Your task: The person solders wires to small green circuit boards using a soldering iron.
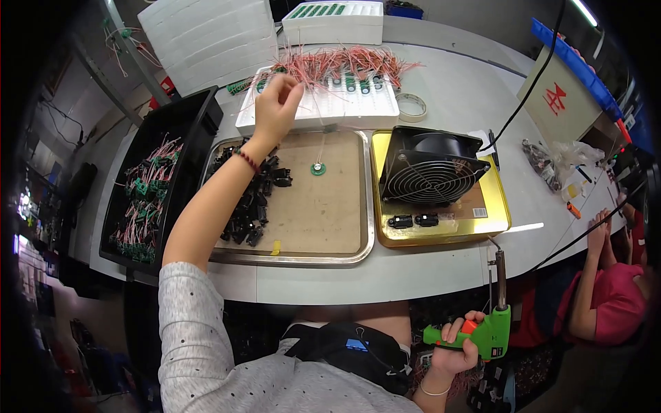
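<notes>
My left hand is raised over the near left side of a white foam tray. Its fingers are curled together in a pinch; whatever they hold is too fine to make out. Red and white wires and round green circuit boards crowd the foam tray. One small round board with thin wires lies apart in a metal-rimmed tray. Low at the right, my right hand is wrapped around a green soldering gun, its metal barrel pointing up toward the table edge.
Black plastic parts are heaped below my left forearm. A black bin of wired boards stands left. On a gold tin sit a black fan and two black parts. Tape lies behind. A person sits right.
</notes>
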The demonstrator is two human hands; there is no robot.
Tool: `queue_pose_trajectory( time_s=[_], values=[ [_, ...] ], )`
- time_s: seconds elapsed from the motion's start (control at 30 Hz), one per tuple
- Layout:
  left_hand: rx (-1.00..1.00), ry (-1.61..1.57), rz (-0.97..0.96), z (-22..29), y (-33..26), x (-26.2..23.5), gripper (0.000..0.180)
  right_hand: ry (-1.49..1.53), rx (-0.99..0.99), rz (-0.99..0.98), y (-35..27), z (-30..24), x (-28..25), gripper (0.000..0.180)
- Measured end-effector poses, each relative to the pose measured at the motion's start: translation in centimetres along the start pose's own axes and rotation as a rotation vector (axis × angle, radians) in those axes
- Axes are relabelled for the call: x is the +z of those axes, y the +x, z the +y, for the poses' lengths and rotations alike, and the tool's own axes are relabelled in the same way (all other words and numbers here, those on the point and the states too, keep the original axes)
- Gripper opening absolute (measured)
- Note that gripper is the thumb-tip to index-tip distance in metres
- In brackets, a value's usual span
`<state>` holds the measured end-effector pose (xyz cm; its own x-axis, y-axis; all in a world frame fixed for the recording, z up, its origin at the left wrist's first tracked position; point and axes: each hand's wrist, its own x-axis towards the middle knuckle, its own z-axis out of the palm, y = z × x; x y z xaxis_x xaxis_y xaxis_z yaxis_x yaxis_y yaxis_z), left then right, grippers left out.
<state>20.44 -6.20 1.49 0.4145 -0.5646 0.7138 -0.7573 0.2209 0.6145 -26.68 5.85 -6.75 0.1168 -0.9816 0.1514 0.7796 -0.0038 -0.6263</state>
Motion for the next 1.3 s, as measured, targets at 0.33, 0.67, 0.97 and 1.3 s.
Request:
queue_pose_trajectory(
  time_s=[0.33,0.67,0.97,1.3],
  values=[
    [-0.206,-0.026,0.103,-6.5,7.5,3.3,0.024,-0.013,-0.055,0.013,-0.4,0.1,-0.6,0.051],
    [-0.414,-0.265,0.061,-6.5,7.0,2.2,0.028,-0.001,-0.042,0.027,0.1,0.3,-0.7,0.051],
    [-0.65,-0.6,-0.089,-5.3,6.2,0.4,0.024,-0.015,-0.019,0.026,0.1,0.3,-0.3,0.052],
    [-0.582,-0.524,-0.263,-7.0,6.0,0.1,0.027,-0.02,-0.018,0.014,0.2,0.2,-0.4,0.052]
  ],
)
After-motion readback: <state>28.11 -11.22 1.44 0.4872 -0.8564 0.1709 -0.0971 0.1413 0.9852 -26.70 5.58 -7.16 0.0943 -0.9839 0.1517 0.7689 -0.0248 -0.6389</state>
